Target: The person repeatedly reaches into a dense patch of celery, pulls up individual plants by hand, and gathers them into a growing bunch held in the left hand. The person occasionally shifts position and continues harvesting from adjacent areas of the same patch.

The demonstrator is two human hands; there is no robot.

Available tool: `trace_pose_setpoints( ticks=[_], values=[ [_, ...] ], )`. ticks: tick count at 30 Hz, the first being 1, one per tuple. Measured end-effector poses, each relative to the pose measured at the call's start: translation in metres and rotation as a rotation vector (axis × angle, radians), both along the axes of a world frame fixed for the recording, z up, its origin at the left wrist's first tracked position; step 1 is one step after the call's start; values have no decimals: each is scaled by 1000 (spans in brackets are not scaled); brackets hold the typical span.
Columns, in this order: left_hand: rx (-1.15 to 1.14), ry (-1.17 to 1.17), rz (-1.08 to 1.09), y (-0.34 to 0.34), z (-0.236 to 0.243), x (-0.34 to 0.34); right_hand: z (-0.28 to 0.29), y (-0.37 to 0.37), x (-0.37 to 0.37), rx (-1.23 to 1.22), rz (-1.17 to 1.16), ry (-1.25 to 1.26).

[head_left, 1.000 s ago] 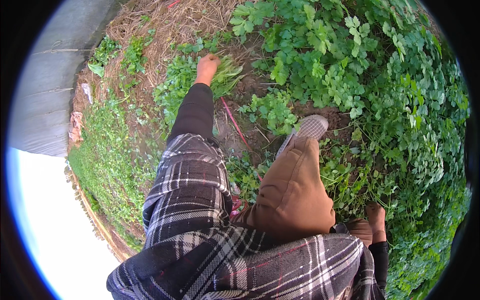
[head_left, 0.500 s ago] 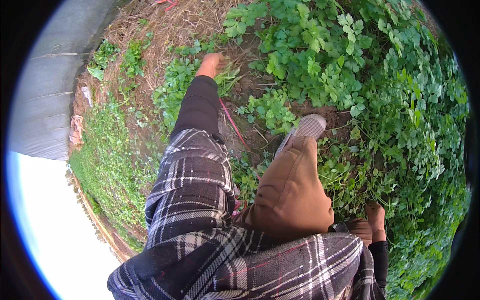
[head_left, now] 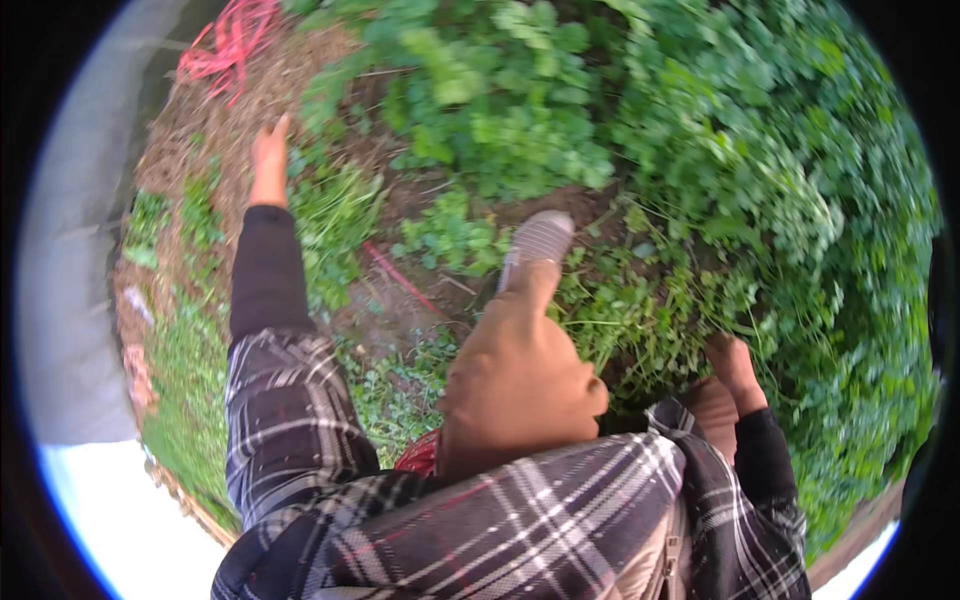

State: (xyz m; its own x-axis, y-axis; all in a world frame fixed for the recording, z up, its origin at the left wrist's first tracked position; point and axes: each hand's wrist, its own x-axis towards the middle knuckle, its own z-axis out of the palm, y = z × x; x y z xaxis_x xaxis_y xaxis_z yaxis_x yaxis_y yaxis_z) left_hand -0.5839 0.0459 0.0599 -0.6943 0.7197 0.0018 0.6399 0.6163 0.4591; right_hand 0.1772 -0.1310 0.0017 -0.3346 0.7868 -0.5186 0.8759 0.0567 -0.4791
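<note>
Red string point(head_left: 236, 42): one bundle | left hand point(head_left: 270, 152): fingers parted | right hand point(head_left: 732, 362): can't tell grip

black-and-white plaid jacket point(head_left: 540, 510) i see from afar, black inner sleeves point(head_left: 270, 265), brown trousers point(head_left: 520, 385), grey patterned shoe point(head_left: 545, 236), small zip point(head_left: 671, 556)

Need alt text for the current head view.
A person's bare left hand stretches out near dry straw and a heap of leafy greens, short of a tangle of pinkish-red twine. The right hand is low beside dense leafy green plants. Motion blurs the view.
</note>
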Motion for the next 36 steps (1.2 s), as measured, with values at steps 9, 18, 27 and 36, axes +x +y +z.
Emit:
trace_pose_setpoints(
  ticks=[9, 18, 27, 36],
  values=[
    [-738, -726, -1460, -34, -5, 400, -6, 70, 19, 10, -175, 56],
    [-690, -279, -1390, 208, -98, 553, -29, 313, -11, 20, -266, -111],
    [-433, -1105, -1172, 419, -181, 548, -10, 366, 195, 82, -1154, 834],
    [-645, -1355, -948, 511, -180, 590, 180, 454, 299, 431, -1255, -173]
  ],
)
